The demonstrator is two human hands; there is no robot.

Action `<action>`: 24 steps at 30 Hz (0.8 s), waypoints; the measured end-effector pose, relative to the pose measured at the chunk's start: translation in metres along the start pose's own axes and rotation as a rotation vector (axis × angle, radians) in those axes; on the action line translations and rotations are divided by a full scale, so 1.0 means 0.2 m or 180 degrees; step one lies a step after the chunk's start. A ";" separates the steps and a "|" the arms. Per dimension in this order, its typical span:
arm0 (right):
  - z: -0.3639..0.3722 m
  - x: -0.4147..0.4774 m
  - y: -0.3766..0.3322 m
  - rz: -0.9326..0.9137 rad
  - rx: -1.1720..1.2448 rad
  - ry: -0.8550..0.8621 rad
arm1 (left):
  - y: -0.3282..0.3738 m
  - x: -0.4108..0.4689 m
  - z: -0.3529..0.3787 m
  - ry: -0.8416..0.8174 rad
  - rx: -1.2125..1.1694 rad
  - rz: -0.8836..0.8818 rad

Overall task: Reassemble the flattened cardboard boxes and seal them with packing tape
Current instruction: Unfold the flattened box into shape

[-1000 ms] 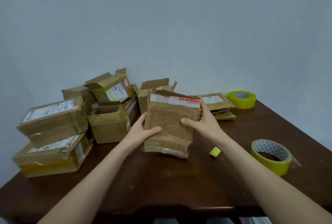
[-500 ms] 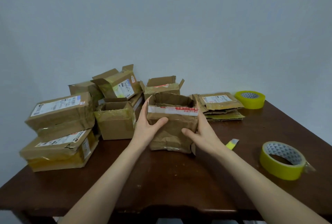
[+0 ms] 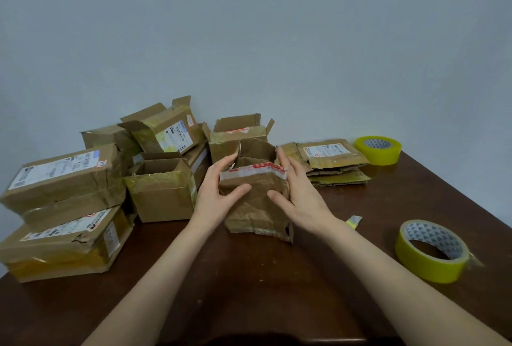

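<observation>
- Head view, cardboard box (image 3: 255, 201): stands upright on the surface (image 3: 249, 284), mouth upward, walls creased, with a red-and-white strip across its near rim.
- Left hand (image 3: 219, 196) clasps the box's left corner, thumb on the near face and fingers up the side wall. Right hand (image 3: 299, 196) mirrors it on the right corner. Judged purpose: squaring the walls so the box holds shape.
- Right of the box: tape scrap (image 3: 353, 221), then yellow tape roll (image 3: 432, 251), probably parked there for sealing.
- Behind-right of the box: flattened boxes (image 3: 332, 162), stacked; second tape roll (image 3: 378, 150) beyond them.
- Left of the box: built boxes (image 3: 63, 179), piled, some open-topped.
- Surface is dark brown wood; plain pale wall (image 3: 249, 40) behind the box.
</observation>
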State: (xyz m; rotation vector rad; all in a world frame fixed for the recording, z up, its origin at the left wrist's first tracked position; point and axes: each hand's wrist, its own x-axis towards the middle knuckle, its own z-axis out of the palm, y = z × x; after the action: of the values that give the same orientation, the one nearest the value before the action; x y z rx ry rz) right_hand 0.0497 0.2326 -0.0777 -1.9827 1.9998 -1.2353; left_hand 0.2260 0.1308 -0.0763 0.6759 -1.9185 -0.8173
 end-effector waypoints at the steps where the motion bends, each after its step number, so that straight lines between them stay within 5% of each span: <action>1: 0.00 0.00 0.00 -0.0026 0.0011 -0.0004 | 0.00 0.01 -0.01 0.0018 0.0048 -0.0024; 9: -0.03 0.02 0.04 -0.0035 0.0161 -0.0088 | 0.08 0.04 -0.03 0.0233 0.0933 0.0669; 14: -0.18 0.11 -0.06 0.0682 0.1393 0.0166 | 0.11 0.09 -0.09 0.0239 0.1551 0.0791; 20: -0.31 0.39 -0.20 0.1300 0.0217 -0.0260 | 0.14 0.08 -0.12 0.0052 0.1740 0.1076; 24: -0.33 0.45 -0.19 0.1739 0.0484 -0.0217 | 0.11 0.06 -0.16 0.0020 0.1314 0.1190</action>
State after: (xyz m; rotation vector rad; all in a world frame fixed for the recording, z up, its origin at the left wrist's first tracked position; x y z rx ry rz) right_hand 0.0291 0.1928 0.0316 -1.2629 2.1297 -1.1212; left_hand 0.2471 0.1269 -0.0411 0.5301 -2.1420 -0.1856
